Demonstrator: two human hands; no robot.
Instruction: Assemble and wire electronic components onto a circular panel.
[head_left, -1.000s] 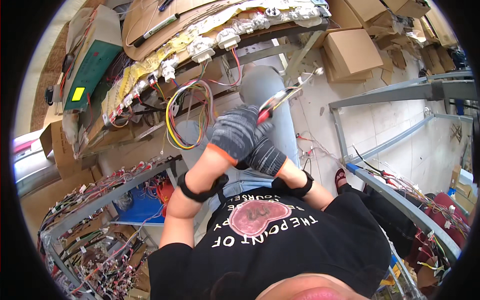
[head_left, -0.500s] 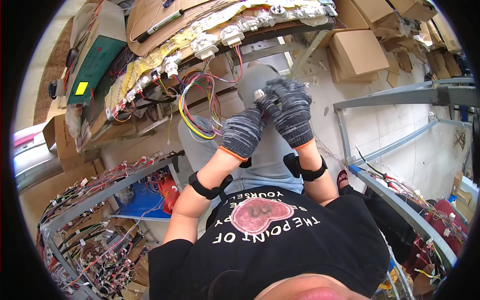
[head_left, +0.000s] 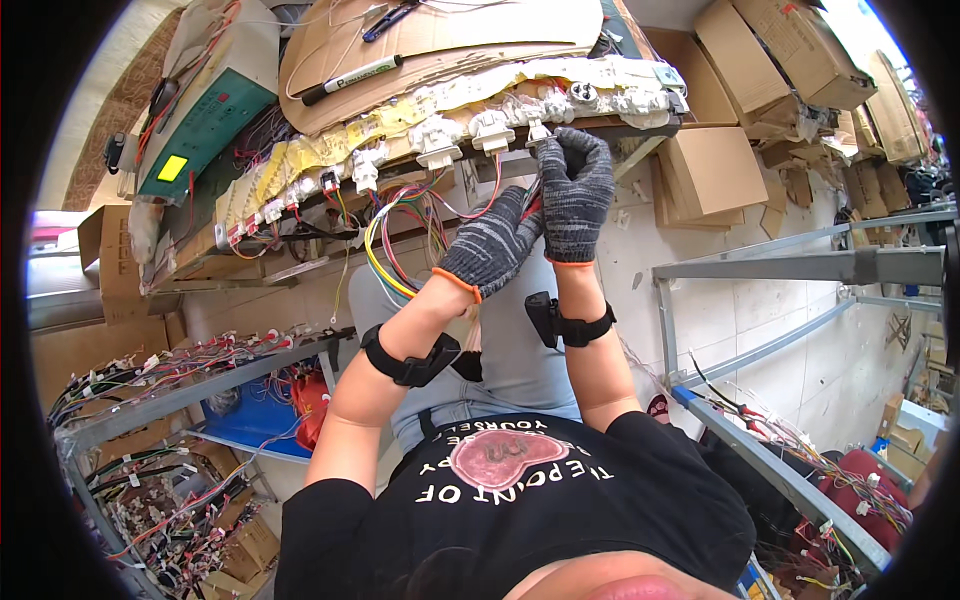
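Note:
Both of my hands wear dark grey speckled gloves with orange cuffs. At the edge of the bench, my right hand (head_left: 578, 195) has its fingers closed at a small white plug connector (head_left: 538, 133), which sits against the row of white sockets. Just below and to the left, my left hand (head_left: 492, 243) is wrapped round a bundle of thin wires (head_left: 531, 198) running up toward that connector. Other colored wires (head_left: 383, 238), yellow, red and white among them, loop beside my left hand and rise to white connectors (head_left: 435, 142) fixed along the edge.
A marker (head_left: 352, 79) lies on a cardboard sheet (head_left: 450, 35) on the bench. To the left stands a green-fronted tester (head_left: 205, 140) with a lit yellow display. Metal frames (head_left: 800, 265) draped with wire harnesses flank me. Cardboard boxes (head_left: 708, 175) are stacked at far right.
Both hands have moved; the right has gone up from over my lap to the bench edge, taking the white connector to the socket row. The left now grips the wires below it.

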